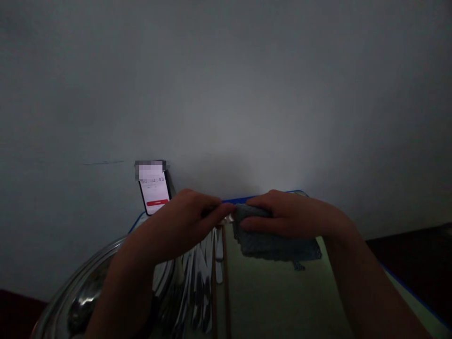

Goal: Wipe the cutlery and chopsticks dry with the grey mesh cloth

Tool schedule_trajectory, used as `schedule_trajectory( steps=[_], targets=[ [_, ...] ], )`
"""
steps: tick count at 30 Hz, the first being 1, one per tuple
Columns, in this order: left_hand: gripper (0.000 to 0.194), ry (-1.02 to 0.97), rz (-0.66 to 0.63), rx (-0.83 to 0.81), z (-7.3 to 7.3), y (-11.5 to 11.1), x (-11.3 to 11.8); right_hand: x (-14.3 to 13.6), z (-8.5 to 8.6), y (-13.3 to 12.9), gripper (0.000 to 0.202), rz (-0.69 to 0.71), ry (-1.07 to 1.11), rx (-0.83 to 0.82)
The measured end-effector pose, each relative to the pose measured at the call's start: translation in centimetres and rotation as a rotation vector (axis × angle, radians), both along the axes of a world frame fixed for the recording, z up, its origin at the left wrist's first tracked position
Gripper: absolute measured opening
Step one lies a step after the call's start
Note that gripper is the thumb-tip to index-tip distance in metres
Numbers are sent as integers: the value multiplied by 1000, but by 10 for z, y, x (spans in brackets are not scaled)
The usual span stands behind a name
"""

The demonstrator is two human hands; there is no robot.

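Observation:
My left hand (201,212) is closed, thumb and fingers pinched on a small shiny metal piece (229,219). It looks like the end of some cutlery, but its kind is hidden. Against it, my right hand (278,212) grips a grey-blue cloth (278,247), which covers the rest of that piece, if there is more. The cloth's lower edge hangs over the pale green tabletop (275,301). Below my left hand lie several metal knives and other cutlery (199,292), handles pointing in different directions. A few handles (219,254) sit apart, beside a brown strip.
A large shiny metal bowl or lid (81,296) is at the lower left, partly behind my left forearm. A phone (154,190) with a lit timer leans on the grey wall (226,94) at the back. The table's blue edge (240,200) runs along the wall.

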State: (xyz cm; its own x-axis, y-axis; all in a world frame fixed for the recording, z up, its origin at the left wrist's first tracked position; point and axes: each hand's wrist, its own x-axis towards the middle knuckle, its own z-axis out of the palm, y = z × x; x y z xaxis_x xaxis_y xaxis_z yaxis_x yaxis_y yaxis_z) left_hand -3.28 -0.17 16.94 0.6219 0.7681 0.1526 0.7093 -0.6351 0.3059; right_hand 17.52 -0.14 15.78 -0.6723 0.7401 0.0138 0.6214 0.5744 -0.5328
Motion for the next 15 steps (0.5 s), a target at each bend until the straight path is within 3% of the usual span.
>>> schedule_trajectory(
  steps=[6, 8, 10, 15],
  targets=[
    [32, -94, 42, 45, -2, 4, -7, 18, 1, 1, 35, -25, 46, -124],
    [23, -214, 1, 40, -4, 3, -7, 21, 1, 0, 36, -69, 87, -125],
    [34, -306, -64, 20, -4, 2, -9, 22, 0, 1, 38, -85, 164, -174],
    [24, -351, -151, 107, -2, 3, -8, 24, -6, 5, 35, -28, 356, -401]
  ],
)
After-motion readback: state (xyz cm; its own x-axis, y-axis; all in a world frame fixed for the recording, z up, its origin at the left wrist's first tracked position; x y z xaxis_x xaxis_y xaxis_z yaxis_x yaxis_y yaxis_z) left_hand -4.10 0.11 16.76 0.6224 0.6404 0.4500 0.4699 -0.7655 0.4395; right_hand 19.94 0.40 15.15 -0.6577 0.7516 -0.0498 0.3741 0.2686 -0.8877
